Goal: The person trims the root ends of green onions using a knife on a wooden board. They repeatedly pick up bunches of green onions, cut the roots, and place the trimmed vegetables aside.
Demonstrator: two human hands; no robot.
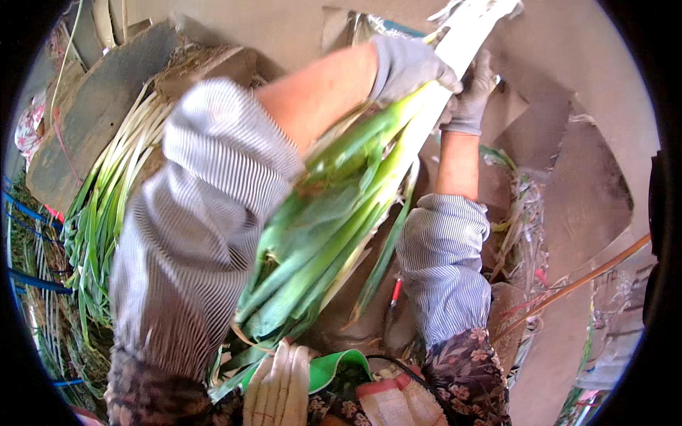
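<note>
A thick bundle of large green onions (pixel 325 245) slants across the middle, white stalks and roots at the upper right, broad green leaves toward my lap. My left hand (pixel 415 69), in a grey glove, wraps over the white stalks from the left. Against their right side is my right hand (pixel 471 98), also grey-gloved, its fingers partly hidden behind the stalks. Both hands hold the bundle up off the ground. Striped sleeve covers (pixel 213 213) cover my forearms.
More thin green onions (pixel 112 207) lie at left beside a dark board (pixel 101 117). A red-handled object (pixel 396 292) lies on the ground. At right are a wooden stick (pixel 586 277) and dry scraps (pixel 519 223). Near my lap are a cream glove (pixel 277 383) and a green sheet (pixel 343 365).
</note>
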